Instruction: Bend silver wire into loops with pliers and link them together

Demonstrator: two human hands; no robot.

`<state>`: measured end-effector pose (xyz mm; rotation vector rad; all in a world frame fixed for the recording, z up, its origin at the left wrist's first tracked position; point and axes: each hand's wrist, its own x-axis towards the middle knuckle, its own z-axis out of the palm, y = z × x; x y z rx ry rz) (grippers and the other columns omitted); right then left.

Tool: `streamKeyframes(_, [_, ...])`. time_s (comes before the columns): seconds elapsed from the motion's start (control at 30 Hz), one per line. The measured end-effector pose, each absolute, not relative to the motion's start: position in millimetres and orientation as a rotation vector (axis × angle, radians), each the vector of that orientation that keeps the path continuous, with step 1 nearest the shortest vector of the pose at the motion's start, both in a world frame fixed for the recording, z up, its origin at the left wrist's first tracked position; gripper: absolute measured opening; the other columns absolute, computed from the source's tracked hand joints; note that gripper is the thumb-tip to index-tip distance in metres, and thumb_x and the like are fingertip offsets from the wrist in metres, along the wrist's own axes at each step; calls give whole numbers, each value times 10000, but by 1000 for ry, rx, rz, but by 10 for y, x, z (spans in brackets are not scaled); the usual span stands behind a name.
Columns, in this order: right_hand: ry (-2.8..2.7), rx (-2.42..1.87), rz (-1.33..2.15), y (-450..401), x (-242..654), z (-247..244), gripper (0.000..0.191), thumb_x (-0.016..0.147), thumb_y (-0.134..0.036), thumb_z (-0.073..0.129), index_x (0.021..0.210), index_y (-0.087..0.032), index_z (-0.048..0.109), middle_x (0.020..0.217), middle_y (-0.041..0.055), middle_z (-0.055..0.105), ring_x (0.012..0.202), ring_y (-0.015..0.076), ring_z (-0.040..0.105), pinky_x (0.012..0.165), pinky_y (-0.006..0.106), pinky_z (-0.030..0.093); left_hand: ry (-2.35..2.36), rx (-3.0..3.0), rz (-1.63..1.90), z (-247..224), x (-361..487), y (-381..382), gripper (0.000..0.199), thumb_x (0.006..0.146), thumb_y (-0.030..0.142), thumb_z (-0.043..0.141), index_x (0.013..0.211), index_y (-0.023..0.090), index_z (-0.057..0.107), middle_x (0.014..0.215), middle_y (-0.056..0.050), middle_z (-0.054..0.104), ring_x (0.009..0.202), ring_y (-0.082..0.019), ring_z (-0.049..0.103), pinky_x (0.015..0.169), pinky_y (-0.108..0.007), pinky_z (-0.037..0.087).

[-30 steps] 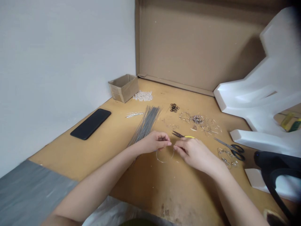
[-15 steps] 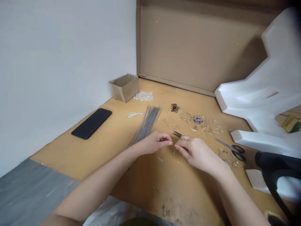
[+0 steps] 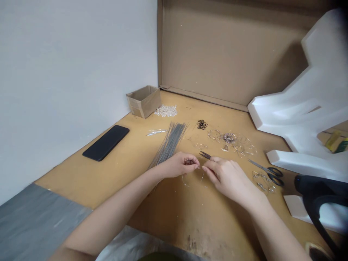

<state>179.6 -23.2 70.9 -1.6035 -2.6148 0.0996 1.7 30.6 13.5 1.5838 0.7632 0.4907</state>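
My left hand (image 3: 181, 165) is closed in a pinch on a thin wire loop (image 3: 203, 177) that hangs below the fingers. Close beside it, my right hand (image 3: 223, 176) pinches at the same wire, thumb and index finger together. Small pliers (image 3: 204, 154) with dark jaws stick out from under the right hand's fingers, pointing left. A bundle of grey wires (image 3: 170, 143) lies just behind my left hand. Whatever else the fingertips hold is too small to make out.
Behind the hands are black rings (image 3: 202, 124), tangled wire pieces (image 3: 230, 138) and clear beads (image 3: 166, 110) beside a cardboard box (image 3: 145, 105). Scissors (image 3: 268, 171) lie right, near white foam (image 3: 288, 159). A black phone (image 3: 106, 143) lies left.
The fingertips of both hands have come slightly closer together. The hanging wire has shifted and now shows as a rounder loop.
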Motion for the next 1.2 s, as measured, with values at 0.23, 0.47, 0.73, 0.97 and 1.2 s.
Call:
streamKeyframes(0.23, [-2618,-1589,-140,-290,1738,701,287,887,-246,407,688,-171,601,672,42,554,577,126,492,504,261,226,705,1545,486,138,20,316,183,782,327,523,816,148,544,641,47,456,509,-50,403,482,-182,406])
streamKeyframes(0.47, [-2591,-1504,-360,-318,1728,701,274,888,-213,411,674,-166,576,675,36,514,607,135,458,514,263,237,727,1524,545,172,12,318,254,783,390,532,844,144,545,544,68,414,468,-47,387,466,-175,330])
streamKeyframes(0.73, [-2569,-1423,-374,-270,1761,685,267,904,-231,409,722,-170,594,719,45,520,696,156,451,556,261,296,729,1369,628,106,10,344,248,763,383,565,850,152,543,462,82,385,397,-48,359,420,-177,259])
streamKeyframes(0.97, [-2531,-1390,-467,-229,1740,641,263,903,-223,414,755,-172,626,711,49,545,701,164,453,561,270,301,760,1399,752,177,32,315,213,750,343,574,799,137,544,593,56,451,470,-41,356,469,-184,281])
streamKeyframes(1.2, [-2360,-1451,-592,-220,1712,520,287,880,-275,463,654,-178,609,643,20,557,618,130,471,527,266,259,816,1532,853,136,70,277,156,797,299,507,814,146,531,681,30,485,564,-63,386,538,-191,315])
